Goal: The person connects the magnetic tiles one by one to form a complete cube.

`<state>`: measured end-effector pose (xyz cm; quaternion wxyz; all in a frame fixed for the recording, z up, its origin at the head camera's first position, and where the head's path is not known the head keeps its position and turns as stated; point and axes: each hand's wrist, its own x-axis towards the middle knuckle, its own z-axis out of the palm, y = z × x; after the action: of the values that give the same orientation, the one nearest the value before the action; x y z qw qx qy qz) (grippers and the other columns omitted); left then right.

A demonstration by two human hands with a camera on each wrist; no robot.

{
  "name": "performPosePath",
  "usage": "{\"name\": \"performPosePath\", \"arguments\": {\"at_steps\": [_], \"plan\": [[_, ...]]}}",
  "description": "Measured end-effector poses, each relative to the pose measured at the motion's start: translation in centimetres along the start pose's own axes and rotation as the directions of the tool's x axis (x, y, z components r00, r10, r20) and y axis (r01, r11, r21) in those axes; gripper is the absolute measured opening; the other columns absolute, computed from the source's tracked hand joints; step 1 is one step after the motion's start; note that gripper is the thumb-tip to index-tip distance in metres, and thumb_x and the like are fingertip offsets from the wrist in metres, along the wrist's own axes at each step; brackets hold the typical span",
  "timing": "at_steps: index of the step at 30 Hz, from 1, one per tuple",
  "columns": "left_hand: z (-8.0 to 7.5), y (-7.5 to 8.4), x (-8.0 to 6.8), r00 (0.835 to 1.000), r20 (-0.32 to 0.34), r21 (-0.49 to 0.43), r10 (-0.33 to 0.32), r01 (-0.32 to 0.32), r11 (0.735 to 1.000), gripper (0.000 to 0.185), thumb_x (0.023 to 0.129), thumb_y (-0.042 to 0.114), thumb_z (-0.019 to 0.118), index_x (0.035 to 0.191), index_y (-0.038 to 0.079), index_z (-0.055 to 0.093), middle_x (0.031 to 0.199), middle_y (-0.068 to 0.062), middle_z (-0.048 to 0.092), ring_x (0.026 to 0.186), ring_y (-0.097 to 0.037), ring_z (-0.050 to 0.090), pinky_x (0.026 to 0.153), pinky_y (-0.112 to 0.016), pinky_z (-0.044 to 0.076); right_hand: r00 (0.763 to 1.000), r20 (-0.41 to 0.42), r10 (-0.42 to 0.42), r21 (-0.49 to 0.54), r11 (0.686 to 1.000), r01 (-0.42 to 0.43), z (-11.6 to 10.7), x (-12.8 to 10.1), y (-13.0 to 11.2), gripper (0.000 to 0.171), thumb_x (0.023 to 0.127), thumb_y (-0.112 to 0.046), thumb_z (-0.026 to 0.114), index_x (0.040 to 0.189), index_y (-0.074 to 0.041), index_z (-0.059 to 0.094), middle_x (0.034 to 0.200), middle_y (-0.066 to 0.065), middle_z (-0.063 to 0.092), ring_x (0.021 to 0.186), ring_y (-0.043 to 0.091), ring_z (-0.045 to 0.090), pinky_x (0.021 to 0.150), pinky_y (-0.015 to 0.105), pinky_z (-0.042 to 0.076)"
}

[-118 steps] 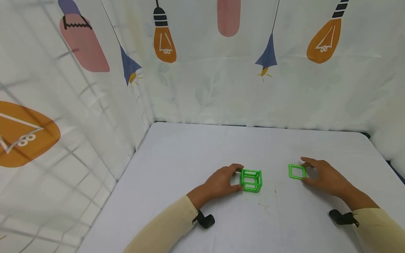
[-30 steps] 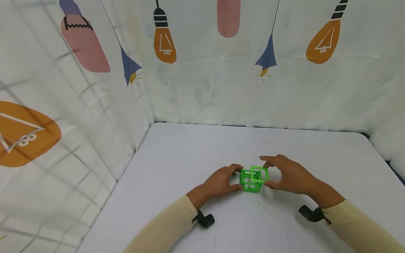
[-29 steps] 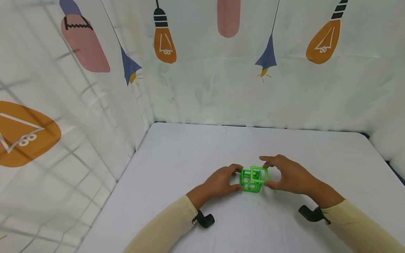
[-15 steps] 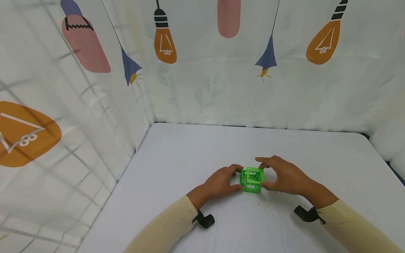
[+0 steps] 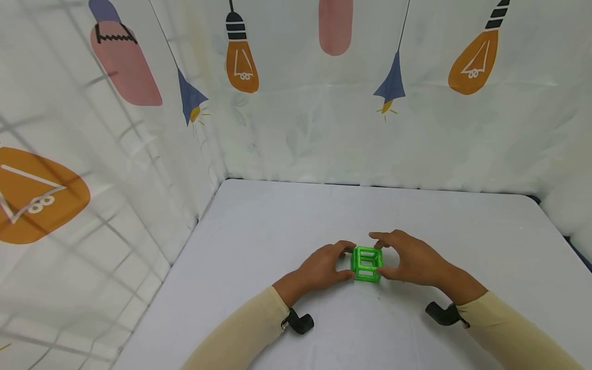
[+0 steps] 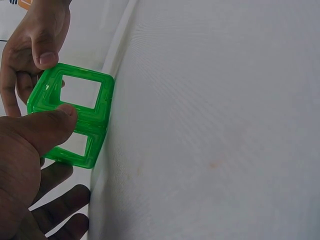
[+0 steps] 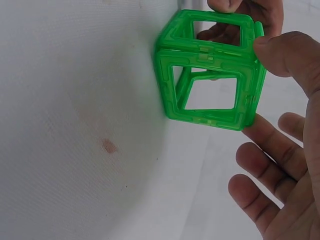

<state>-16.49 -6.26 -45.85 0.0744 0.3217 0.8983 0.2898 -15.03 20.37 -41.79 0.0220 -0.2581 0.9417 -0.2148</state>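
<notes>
A cube of translucent green magnetic tiles (image 5: 368,267), each a hollow square frame, stands on the white table. My left hand (image 5: 319,268) grips its left side between thumb and fingers. My right hand (image 5: 418,259) pinches one more square magnetic tile (image 7: 257,82) by its edges, and this tile lies flat across the cube's top. In the right wrist view, my right thumb (image 7: 285,52) touches the tile's near corner while the lower fingers are spread off it. In the left wrist view, my left thumb (image 6: 52,127) presses the cube's side (image 6: 92,118).
The white-covered table (image 5: 259,221) extends around the cube, with faint stains near it. A printed curtain (image 5: 296,128) hangs along the back and left edges. Black wrist cameras (image 5: 300,322) sit on both wrists.
My right hand has carried the loose tile from the right of the table leftward over the cube and lowered it onto the top. My left hand and the cube have stayed in place.
</notes>
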Motion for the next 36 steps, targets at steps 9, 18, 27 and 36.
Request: {"name": "performPosePath", "arguments": {"at_steps": [9, 18, 27, 36], "plan": [[-0.02, 0.10, -0.03, 1.000, 0.003, 0.004, 0.006, -0.006, 1.000, 0.065, 0.094, 0.035, 0.078, 0.149, 0.017, 0.049, 0.132, 0.003, 0.063, 0.116, -0.012, 0.059, 0.096, -0.027, 0.048, 1.000, -0.011, 0.008, 0.000, 1.000, -0.008, 0.21, -0.03, 0.09, 0.081, 0.080, -0.036, 0.089, 0.149, -0.017, 0.052, 0.119, -0.010, 0.064, 0.115, 0.019, 0.060, 0.090, 0.045, 0.053], [0.02, 0.15, -0.06, 1.000, 0.001, 0.011, -0.002, 0.002, 1.000, 0.065, 0.094, 0.036, 0.077, 0.150, 0.018, 0.048, 0.131, 0.002, 0.064, 0.117, -0.012, 0.059, 0.095, -0.028, 0.049, 1.000, 0.001, 0.027, 0.009, 1.000, -0.027, 0.08, -0.08, 0.04, 0.081, 0.080, -0.037, 0.089, 0.149, -0.018, 0.051, 0.121, -0.009, 0.065, 0.117, 0.021, 0.060, 0.090, 0.047, 0.053], [0.01, 0.19, -0.09, 1.000, -0.002, 0.010, -0.001, 0.001, 1.000, 0.066, 0.094, 0.036, 0.077, 0.149, 0.018, 0.048, 0.133, 0.002, 0.063, 0.118, -0.012, 0.059, 0.096, -0.028, 0.048, 1.000, -0.004, 0.019, -0.002, 1.000, -0.019, 0.22, -0.21, 0.02, 0.082, 0.080, -0.037, 0.089, 0.150, -0.017, 0.051, 0.122, -0.008, 0.066, 0.118, 0.022, 0.060, 0.091, 0.048, 0.053], [-0.09, 0.29, -0.09, 1.000, 0.007, 0.021, -0.007, 0.007, 1.000, 0.066, 0.094, 0.035, 0.077, 0.150, 0.018, 0.047, 0.133, 0.001, 0.063, 0.118, -0.012, 0.060, 0.096, -0.029, 0.048, 1.000, -0.003, 0.030, 0.026, 0.999, -0.029, 0.35, -0.37, -0.01, 0.083, 0.081, -0.038, 0.088, 0.151, -0.017, 0.048, 0.125, -0.008, 0.065, 0.117, 0.023, 0.060, 0.089, 0.047, 0.054]]}}
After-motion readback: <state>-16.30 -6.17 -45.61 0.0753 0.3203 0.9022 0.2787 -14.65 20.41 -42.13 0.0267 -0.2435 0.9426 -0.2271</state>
